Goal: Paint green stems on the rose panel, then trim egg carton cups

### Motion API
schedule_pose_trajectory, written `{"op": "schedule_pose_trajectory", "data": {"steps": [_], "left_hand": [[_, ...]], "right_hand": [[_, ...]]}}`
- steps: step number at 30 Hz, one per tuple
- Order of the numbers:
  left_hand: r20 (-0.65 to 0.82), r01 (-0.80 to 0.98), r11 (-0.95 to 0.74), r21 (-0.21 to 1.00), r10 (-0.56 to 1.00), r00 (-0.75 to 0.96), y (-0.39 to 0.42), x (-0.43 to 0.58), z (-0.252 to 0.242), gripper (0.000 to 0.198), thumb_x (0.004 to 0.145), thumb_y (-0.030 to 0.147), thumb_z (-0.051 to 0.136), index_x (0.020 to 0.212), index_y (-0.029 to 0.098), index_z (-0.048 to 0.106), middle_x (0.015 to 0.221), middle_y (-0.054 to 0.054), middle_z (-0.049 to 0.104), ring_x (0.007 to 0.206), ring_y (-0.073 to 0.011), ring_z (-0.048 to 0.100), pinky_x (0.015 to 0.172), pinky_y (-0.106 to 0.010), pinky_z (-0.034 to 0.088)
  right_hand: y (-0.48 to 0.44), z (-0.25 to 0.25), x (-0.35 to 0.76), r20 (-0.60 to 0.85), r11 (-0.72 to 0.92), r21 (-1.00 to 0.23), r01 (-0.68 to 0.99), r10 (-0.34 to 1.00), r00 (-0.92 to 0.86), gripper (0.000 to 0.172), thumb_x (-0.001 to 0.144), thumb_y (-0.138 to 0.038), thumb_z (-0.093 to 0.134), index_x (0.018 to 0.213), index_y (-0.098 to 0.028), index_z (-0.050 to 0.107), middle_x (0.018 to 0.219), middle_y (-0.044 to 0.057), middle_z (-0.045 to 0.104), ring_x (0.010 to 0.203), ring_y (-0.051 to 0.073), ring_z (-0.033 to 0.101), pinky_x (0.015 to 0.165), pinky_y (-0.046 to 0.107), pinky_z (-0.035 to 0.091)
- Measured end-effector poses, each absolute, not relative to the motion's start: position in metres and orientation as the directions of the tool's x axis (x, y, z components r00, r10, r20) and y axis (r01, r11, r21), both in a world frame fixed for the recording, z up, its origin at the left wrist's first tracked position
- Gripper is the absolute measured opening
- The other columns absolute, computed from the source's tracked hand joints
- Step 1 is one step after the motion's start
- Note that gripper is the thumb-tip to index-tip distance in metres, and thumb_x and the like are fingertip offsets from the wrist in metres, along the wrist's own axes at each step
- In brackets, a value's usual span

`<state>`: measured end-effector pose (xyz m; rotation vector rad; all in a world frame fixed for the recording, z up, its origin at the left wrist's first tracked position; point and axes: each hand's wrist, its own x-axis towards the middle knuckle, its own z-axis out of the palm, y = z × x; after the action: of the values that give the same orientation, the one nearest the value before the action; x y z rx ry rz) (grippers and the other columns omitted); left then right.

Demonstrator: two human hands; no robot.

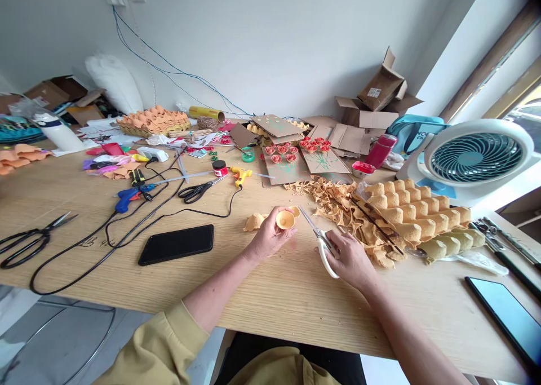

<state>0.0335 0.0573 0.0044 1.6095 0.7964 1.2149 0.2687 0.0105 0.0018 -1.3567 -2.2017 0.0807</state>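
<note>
My left hand (274, 235) is closed around a small cup cut from an egg carton (285, 220), its hollow facing me. Another cut piece of carton (254, 222) lies on the table just left of that hand. In my right hand (349, 258) is a pair of scissors (324, 247) with white handles, the blades pointing up and left toward the cup. The tips appear close to the cup's right side; I cannot tell whether they touch. A heap of carton scraps (338, 204) spreads behind and right of my right hand.
Stacked egg cartons (414, 210) stand at right beside a white fan (469, 156). A black phone (176, 244) lies left of my hands. Glue guns (240, 175), black scissors (198, 191) and cables sit beyond it. Red paper flowers on cardboard (287, 168) lie at the back.
</note>
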Motion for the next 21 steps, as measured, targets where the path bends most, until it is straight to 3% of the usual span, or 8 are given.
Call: {"op": "schedule_pose_trajectory", "data": {"steps": [8,15,21], "left_hand": [[0.317,-0.141,-0.285,0.948,0.887,0.336,0.049,0.035,0.015,0.052,0.084,0.044,0.069,0.123,0.019,0.046,0.132,-0.013,0.055,0.115,-0.0226,0.060,0.096,-0.032,0.052],[0.318,-0.193,-0.271,0.943,0.906,0.280,0.052,0.040,0.007,0.053,0.078,0.041,0.076,0.115,0.019,0.046,0.121,-0.011,0.058,0.107,-0.0207,0.062,0.095,-0.035,0.052],[0.334,-0.107,-0.317,0.942,0.912,0.240,0.050,0.043,0.004,0.046,0.076,0.029,0.077,0.111,0.020,0.048,0.117,-0.008,0.059,0.105,-0.0196,0.062,0.091,-0.032,0.053]], "right_hand": [[0.008,0.005,0.265,0.358,0.481,-0.355,0.801,0.862,-0.359,0.024,0.095,-0.038,0.051,0.077,-0.023,0.045,0.064,-0.002,0.054,0.061,0.016,0.051,0.066,0.029,0.038],[0.006,0.009,0.258,0.299,0.476,-0.415,0.776,0.876,-0.378,0.021,0.093,-0.035,0.052,0.078,-0.023,0.042,0.067,-0.003,0.054,0.063,0.015,0.052,0.068,0.029,0.039],[0.007,0.008,0.257,0.313,0.497,-0.417,0.761,0.865,-0.393,0.018,0.090,-0.028,0.054,0.078,-0.023,0.041,0.068,-0.003,0.055,0.063,0.015,0.052,0.067,0.029,0.038]]}}
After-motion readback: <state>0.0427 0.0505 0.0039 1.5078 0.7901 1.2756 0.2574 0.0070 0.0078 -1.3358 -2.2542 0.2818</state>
